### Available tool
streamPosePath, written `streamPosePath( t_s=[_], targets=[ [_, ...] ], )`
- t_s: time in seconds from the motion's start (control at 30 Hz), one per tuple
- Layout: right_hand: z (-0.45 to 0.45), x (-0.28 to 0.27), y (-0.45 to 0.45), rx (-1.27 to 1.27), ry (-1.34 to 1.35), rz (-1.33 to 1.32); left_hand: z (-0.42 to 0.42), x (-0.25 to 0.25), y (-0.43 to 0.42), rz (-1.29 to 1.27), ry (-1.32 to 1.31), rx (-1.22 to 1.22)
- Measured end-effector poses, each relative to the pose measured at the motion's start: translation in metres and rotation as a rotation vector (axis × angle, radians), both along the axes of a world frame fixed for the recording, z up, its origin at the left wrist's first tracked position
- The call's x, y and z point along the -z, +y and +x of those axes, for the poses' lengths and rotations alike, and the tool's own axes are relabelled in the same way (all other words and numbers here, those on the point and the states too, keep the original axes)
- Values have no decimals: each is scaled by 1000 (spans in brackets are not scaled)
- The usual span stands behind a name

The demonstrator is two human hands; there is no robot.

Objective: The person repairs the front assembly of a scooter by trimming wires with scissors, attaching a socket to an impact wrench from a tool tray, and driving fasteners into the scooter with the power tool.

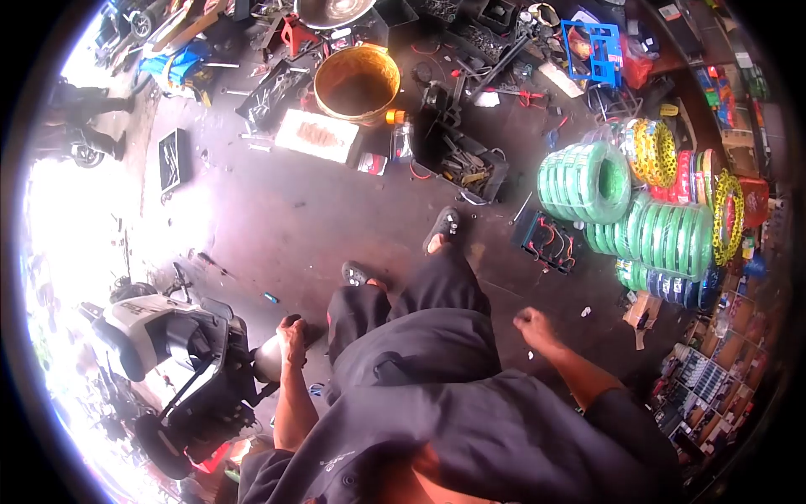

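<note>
My left hand (291, 338) is closed on something dark that I cannot make out, beside the white and black scooter (180, 344). Out to the other side, my right hand (535, 326) hangs in the air with its fingers curled in, and no object shows in it. Beyond that hand, on the floor, is a dark box with red wires (546, 242). A small blue-green item (269, 296) lies on the floor ahead of my left hand.
Wrapped green tyres (583, 181) are stacked at right, with yellow chains (651, 151) beside them. Ahead are a yellow bucket (357, 84), a white block (317, 136), a tool bin (470, 168) and a black tray (174, 161). Another person's legs (92, 118) show at far left.
</note>
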State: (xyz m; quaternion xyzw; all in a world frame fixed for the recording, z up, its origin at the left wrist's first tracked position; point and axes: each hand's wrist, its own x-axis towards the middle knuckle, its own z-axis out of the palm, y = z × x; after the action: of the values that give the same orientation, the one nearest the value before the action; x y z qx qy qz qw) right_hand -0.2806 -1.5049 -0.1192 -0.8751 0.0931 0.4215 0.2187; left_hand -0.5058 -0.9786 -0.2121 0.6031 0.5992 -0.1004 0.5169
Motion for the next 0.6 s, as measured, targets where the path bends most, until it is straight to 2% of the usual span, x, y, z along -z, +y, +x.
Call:
streamPosePath(
  t_s=[0.1, 0.2, 0.23, 0.27, 0.33, 0.43, 0.6],
  targets=[
    [58, 7, 11, 352, 335, 222, 61, -13, -22, -57, 22, -20],
    [110, 62, 1, -146, 31, 308, 113, 5, -57, -46, -40, -64],
    [118, 98, -12, 0, 77, 358, 133, 10, -72, -69, -41, -68],
    [140, 111, -13, -4, 119, 295, 158, 12, -86, -85, 4, -29],
    [163, 141, -16, 80, -81, 260, 189, 31, -111, -80, -67, 134],
    [183, 214, -17, 188, -99, 233, 250, 35, -149, -104, -96, 306],
    [212, 317, 21, 59, -33, 194, 300, 128, -183, -52, -34, 543]
  ],
)
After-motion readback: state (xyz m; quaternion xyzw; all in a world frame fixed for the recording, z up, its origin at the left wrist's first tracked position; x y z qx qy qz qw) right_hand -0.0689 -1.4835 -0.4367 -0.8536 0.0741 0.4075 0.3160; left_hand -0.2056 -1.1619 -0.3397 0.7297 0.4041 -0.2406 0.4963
